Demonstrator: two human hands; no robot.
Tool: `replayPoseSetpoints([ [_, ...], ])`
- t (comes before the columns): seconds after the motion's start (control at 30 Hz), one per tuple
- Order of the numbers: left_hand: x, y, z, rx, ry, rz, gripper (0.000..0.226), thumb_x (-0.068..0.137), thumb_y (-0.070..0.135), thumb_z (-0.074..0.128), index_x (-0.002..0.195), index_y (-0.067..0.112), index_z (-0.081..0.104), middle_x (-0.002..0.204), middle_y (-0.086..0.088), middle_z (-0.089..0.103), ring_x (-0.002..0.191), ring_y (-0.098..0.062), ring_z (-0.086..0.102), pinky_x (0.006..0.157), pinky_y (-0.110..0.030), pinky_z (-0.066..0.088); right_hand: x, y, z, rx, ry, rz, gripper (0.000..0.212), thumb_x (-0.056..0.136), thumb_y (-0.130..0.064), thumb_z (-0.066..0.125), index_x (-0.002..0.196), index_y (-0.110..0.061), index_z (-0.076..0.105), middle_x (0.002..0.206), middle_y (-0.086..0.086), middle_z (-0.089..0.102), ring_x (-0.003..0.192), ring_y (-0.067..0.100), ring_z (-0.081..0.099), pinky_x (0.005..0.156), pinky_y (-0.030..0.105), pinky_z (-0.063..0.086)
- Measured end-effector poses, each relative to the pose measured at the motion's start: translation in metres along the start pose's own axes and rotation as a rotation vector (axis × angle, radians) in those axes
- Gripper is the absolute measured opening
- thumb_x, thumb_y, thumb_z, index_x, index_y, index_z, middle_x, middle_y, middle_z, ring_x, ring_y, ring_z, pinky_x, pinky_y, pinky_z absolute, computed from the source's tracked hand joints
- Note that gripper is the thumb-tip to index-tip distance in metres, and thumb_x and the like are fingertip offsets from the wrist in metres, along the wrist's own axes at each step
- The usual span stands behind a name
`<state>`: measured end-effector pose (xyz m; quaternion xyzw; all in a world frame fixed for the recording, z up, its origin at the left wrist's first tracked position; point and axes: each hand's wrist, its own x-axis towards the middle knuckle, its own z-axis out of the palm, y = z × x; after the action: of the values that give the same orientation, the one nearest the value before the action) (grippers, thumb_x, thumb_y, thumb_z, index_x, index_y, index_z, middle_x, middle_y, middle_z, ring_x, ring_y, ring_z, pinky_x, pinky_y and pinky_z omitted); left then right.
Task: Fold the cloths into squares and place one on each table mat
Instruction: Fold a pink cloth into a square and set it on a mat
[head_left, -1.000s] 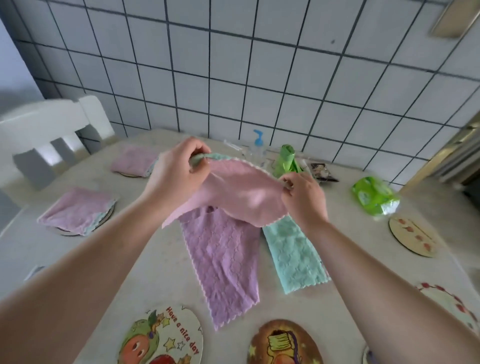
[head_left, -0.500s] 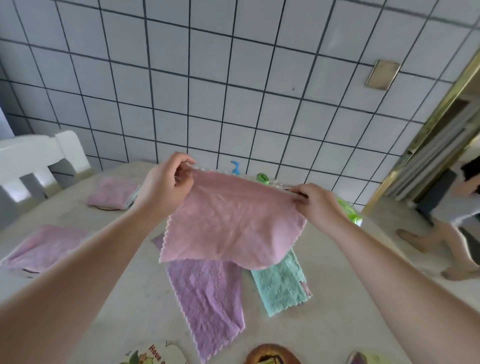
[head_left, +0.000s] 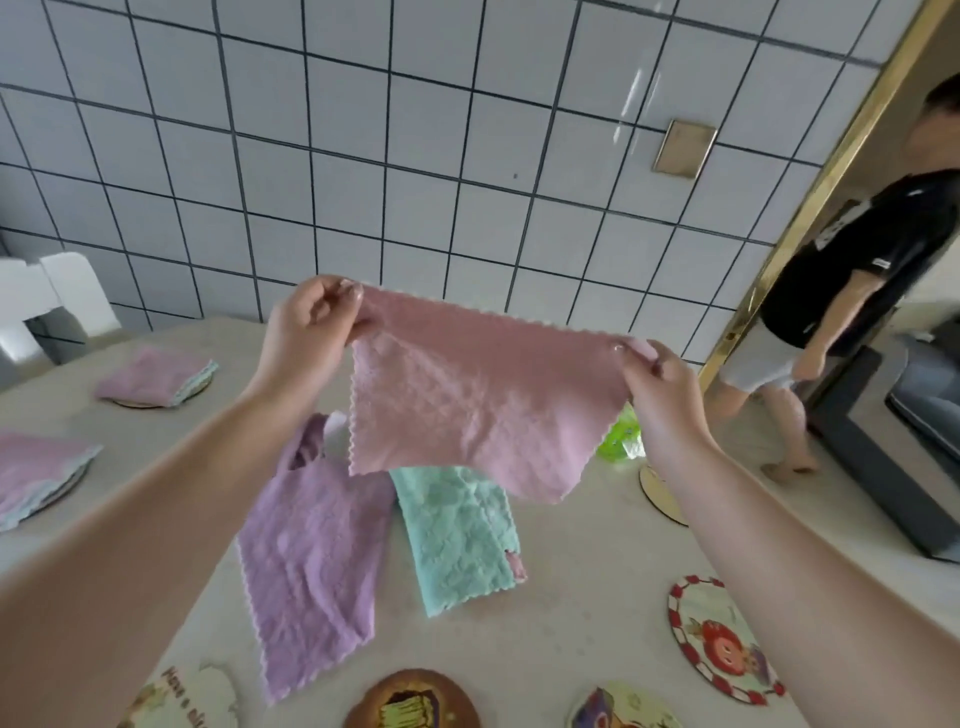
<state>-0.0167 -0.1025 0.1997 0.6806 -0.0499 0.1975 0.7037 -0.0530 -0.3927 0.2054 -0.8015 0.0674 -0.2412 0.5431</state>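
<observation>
Both arms reach out. The left hand (head_left: 306, 332) and right hand (head_left: 662, 387) each pinch a top corner of the pink cloth (head_left: 478, 400), held up over the desk (head_left: 571, 597).

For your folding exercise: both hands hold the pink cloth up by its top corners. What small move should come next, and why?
Probably bring the left hand and right hand together, folding the pink cloth in half: it hangs fully open, unfolded, above the table.
</observation>
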Motion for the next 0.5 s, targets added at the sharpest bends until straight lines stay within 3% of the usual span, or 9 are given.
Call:
replayPoseSetpoints([
  [0.07,-0.022,0.003,0.02,0.002,0.03,0.04,0.013,0.094,0.016,0.051,0.084,0.018,0.059,0.078,0.0,0.068,0.082,-0.019,0.07,0.077,-0.023,0.056,-0.001,0.002,-0.024,0.059,-0.008,-0.014,0.013,0.091,-0.025,0.053,0.083,-0.03,0.061,0.072,-0.011,0.056,0.068,0.005,0.051,0.065,0.022,0.04],
  [0.13,-0.044,-0.005,0.037,0.087,0.07,0.067,0.013,0.095,0.016,0.049,0.084,0.019,0.056,0.079,-0.007,0.064,0.065,-0.013,0.066,0.061,-0.017,0.054,-0.005,0.009,-0.043,0.076,-0.028,-0.021,0.013,0.092,-0.026,0.051,0.082,-0.032,0.058,0.079,-0.011,0.059,0.074,0.0,0.053,0.071,0.021,0.042],
  [0.2,-0.063,-0.02,0.048,0.244,0.115,0.11,0.013,0.095,0.017,0.048,0.084,0.021,0.054,0.072,-0.005,0.059,0.052,-0.008,0.051,0.048,-0.011,0.041,-0.011,0.022,-0.059,0.064,-0.064,-0.019,0.013,0.092,-0.027,0.05,0.083,-0.033,0.057,0.083,-0.009,0.06,0.076,0.0,0.054,0.072,0.022,0.043],
  [0.37,-0.126,-0.066,0.057,0.481,0.08,0.088,0.008,0.094,0.015,0.049,0.088,0.017,0.052,0.072,0.01,0.051,0.067,0.003,0.046,0.06,-0.007,0.035,-0.046,0.081,-0.088,-0.051,-0.176,0.043,0.013,0.093,-0.026,0.05,0.085,-0.033,0.058,0.081,-0.01,0.061,0.078,0.003,0.055,0.069,0.015,0.042],
  [0.5,-0.185,-0.104,0.053,0.541,-0.032,-0.049,0.009,0.095,0.016,0.046,0.092,0.015,0.054,0.081,0.008,0.056,0.074,-0.003,0.052,0.067,-0.022,0.042,-0.096,0.14,-0.104,-0.112,-0.291,0.188,0.011,0.093,-0.027,0.05,0.088,-0.034,0.057,0.087,-0.006,0.064,0.082,0.006,0.059,0.07,0.025,0.045],
])
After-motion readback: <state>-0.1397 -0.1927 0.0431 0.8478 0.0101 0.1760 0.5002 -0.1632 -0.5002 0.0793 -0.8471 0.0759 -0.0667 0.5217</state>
